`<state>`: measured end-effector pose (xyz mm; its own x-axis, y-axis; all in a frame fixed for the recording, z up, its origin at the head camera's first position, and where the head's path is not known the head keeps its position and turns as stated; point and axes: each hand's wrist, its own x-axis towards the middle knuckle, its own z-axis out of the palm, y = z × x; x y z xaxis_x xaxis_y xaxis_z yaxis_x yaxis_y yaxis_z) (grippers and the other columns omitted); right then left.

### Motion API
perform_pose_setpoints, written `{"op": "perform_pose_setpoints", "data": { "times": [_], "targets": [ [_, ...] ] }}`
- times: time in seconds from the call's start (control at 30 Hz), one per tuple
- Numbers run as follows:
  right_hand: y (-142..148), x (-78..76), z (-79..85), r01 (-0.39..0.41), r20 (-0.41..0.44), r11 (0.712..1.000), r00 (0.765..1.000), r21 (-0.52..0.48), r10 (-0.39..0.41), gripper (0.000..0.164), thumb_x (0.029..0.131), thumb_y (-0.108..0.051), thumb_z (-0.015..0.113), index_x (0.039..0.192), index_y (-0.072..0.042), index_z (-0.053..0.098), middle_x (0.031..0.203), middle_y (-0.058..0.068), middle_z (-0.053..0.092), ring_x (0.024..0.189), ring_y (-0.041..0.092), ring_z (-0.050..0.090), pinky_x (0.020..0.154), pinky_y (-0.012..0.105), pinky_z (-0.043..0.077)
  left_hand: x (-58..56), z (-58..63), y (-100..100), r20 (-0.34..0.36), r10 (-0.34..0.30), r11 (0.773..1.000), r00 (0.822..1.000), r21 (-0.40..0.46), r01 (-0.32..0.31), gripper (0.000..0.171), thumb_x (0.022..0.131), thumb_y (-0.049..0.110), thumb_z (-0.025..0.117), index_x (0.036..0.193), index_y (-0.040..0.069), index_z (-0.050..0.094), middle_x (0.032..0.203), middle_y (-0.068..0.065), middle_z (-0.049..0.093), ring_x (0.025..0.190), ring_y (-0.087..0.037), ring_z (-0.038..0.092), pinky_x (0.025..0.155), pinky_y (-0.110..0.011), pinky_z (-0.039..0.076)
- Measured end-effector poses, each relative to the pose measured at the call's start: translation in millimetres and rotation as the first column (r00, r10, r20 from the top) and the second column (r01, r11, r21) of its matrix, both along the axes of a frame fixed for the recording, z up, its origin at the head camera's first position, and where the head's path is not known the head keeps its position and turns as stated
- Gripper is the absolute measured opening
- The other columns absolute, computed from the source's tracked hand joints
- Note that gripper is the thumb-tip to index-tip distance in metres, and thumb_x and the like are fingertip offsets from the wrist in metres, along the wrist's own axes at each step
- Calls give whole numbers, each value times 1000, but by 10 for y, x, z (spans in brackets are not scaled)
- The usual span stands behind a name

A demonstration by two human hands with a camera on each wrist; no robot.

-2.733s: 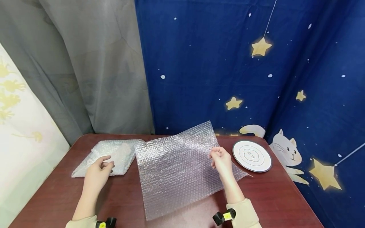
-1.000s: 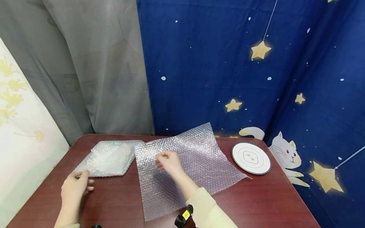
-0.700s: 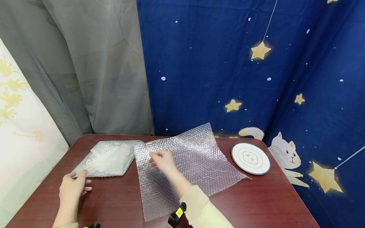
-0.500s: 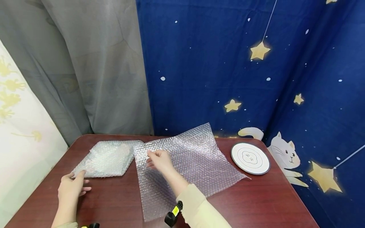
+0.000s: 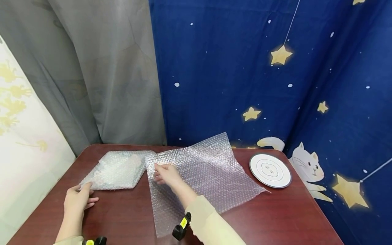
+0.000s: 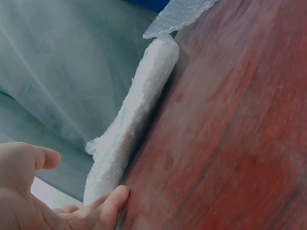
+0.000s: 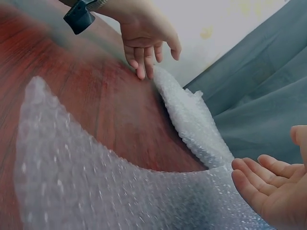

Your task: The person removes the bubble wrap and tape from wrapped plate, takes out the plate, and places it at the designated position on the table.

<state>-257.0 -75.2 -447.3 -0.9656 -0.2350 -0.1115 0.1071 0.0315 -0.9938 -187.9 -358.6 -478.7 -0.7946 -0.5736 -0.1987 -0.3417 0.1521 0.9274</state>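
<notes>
A flat package in bubble wrap (image 5: 117, 170) lies at the back left of the table. My left hand (image 5: 75, 202) is at its near left corner; in the left wrist view the fingers (image 6: 112, 206) reach the package's end while the thumb stands apart. To the package's right, a large clear bubble wrap sheet (image 5: 208, 177) is spread out, its far edge raised. My right hand (image 5: 167, 176) hovers above the sheet's left part, with loosely bent fingers. In the right wrist view, no bubble wrap shows between that hand's thumb and fingers (image 7: 259, 179).
A white plate (image 5: 270, 170) with a dark rim lies at the table's right end. The reddish-brown wooden table (image 5: 260, 217) backs onto a grey curtain (image 5: 119, 85) and a blue star curtain (image 5: 214, 68). Each wrist wears a small black camera (image 5: 180, 231).
My right hand has moved left across the sheet, from its right side to near its left edge. The left hand has shifted from over the package to its near left corner.
</notes>
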Motion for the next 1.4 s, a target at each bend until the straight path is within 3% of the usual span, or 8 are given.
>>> {"op": "perform_pose_setpoints", "data": {
  "times": [0.4,0.5,0.6,0.67,0.83,1.0,1.23,1.4],
  "targets": [
    [-224,15,-204,-38,110,998,993,-57,45,42,96,-28,57,116,9,60,101,23,67,84,30,69,70,35,56,-22,-49,-60,-52,-19,994,998,111,25,82,97,31,46,146,-14,-3,74,0,59,53,-19,67,53,-35,55],
    [-256,11,-240,-41,113,998,993,-46,46,43,96,-29,57,116,9,59,102,22,67,85,29,69,71,35,55,-45,-48,-55,-59,-5,993,998,117,12,81,97,29,47,146,-14,0,78,-5,60,53,-19,67,53,-35,55],
    [-288,8,-266,-37,114,998,993,-46,42,43,96,-29,58,116,9,58,103,21,66,86,29,68,73,36,55,-59,-54,-54,-52,18,993,998,117,-12,81,97,31,48,146,-14,3,98,-22,59,52,-18,67,53,-34,55],
    [-317,5,-277,-39,108,998,993,-44,44,44,96,-28,58,118,9,58,104,21,65,89,31,68,74,36,55,-62,-56,-61,-49,30,992,998,120,-24,82,96,32,48,146,-14,3,119,-33,49,52,-17,67,53,-33,55],
    [-403,12,-275,-59,107,998,992,-31,62,45,95,-27,59,121,10,57,109,20,61,96,34,65,79,39,54,-71,-35,-96,-10,40,994,999,106,-38,86,95,39,48,148,-11,1,148,-36,17,52,-14,66,52,-32,55],
    [-467,8,-279,-73,121,996,990,-42,77,48,96,-28,58,125,10,53,114,21,57,101,35,62,82,41,52,-81,6,-108,16,46,997,999,69,-47,91,93,44,49,148,-10,1,151,-34,9,53,-10,63,53,-32,55],
    [-522,-4,-381,-52,193,988,978,-145,80,53,95,-26,59,131,11,46,116,22,55,105,37,59,87,44,49,-126,-2,-105,-8,74,976,997,207,-70,97,93,40,53,148,-5,-12,154,-30,-4,54,-11,63,58,-35,56],
    [-529,-33,-437,-38,215,979,973,-199,82,53,94,-26,60,130,11,47,113,21,55,105,36,59,88,44,49,-141,-13,-61,-39,84,966,996,249,-72,95,94,35,53,147,-4,-16,153,-30,2,56,-12,65,59,-35,56]
  ]
}}
